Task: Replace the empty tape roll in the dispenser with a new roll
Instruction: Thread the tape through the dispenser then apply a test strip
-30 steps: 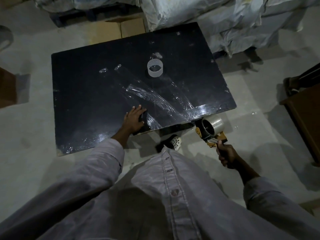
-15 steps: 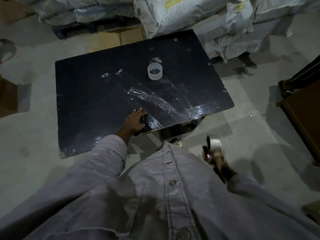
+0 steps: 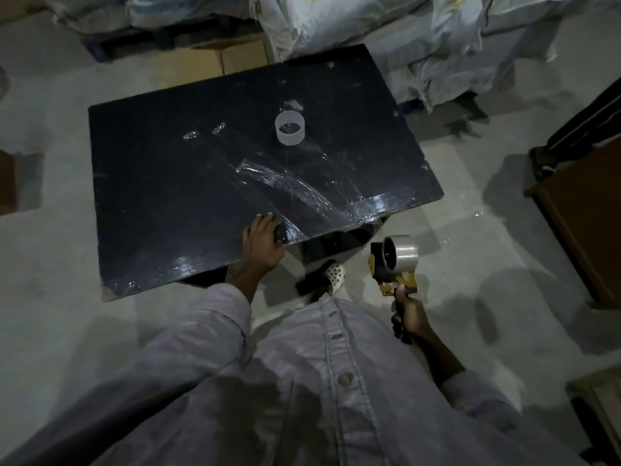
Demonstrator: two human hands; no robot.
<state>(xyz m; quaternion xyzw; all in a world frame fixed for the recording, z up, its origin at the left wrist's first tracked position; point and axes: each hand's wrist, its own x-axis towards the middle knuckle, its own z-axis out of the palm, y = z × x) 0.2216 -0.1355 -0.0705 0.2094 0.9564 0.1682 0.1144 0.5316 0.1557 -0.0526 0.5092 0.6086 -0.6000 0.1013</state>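
A yellow-and-black tape dispenser [image 3: 391, 269] with a clear tape roll [image 3: 401, 255] mounted on it hangs to the right of the black table [image 3: 161, 196], below its near edge. My right hand [image 3: 410, 316] grips its handle. My left hand [image 3: 263, 242] rests on the table's near edge, fingers curled over a small dark object I cannot identify. An empty translucent tape core [image 3: 289, 132] stands upright near the table's far middle. Strips of clear tape [image 3: 302, 193] lie stuck across the tabletop.
White sacks [image 3: 369, 25] and cardboard boxes [image 3: 215, 60] are piled behind the table. A brown wooden cabinet [image 3: 584, 223] stands at the right. My perforated white shoe [image 3: 334, 274] shows on the concrete floor below the table edge.
My right hand dipped down toward my body with the dispenser, then rose back up beside the table's near right corner. My left hand stayed on the table edge.
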